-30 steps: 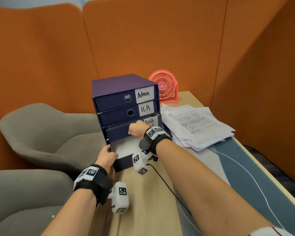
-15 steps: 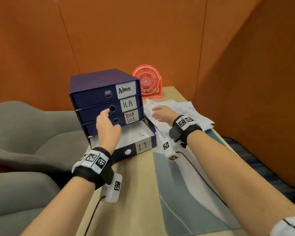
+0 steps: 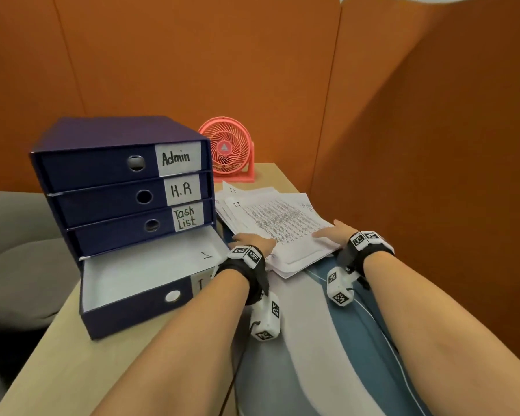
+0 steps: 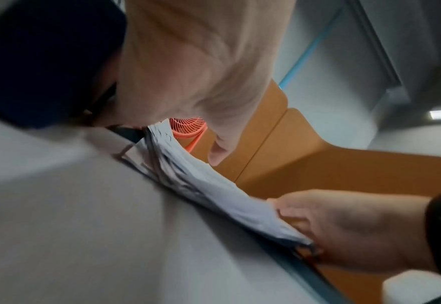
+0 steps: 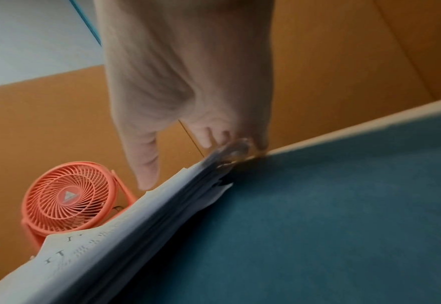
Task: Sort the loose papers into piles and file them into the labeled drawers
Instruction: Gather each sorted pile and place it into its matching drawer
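Note:
A stack of printed papers (image 3: 282, 220) marked "I.T" lies on the desk mat, right of a navy drawer unit (image 3: 108, 175) labeled Admin, H.R and Task List. Its bottom drawer (image 3: 132, 307) stands pulled out, white inside. My left hand (image 3: 252, 243) is at the stack's near left edge. In the left wrist view the thumb (image 4: 216, 152) lies over the papers (image 4: 201, 185) and the fingers run under them. My right hand (image 3: 332, 232) grips the near right corner, thumb on top. The right wrist view shows its fingers (image 5: 214, 137) curled at the papers' (image 5: 136, 226) edge.
A coral desk fan (image 3: 228, 151) stands behind the papers against the orange partition. A grey-blue desk mat (image 3: 327, 355) covers the near desk. A grey chair (image 3: 18, 265) sits left of the desk. Partition walls close off the back and right.
My right hand left the Task List drawer and went to the papers. My left hand let go of the bottom drawer, now pulled out, and crossed to the stack's left edge.

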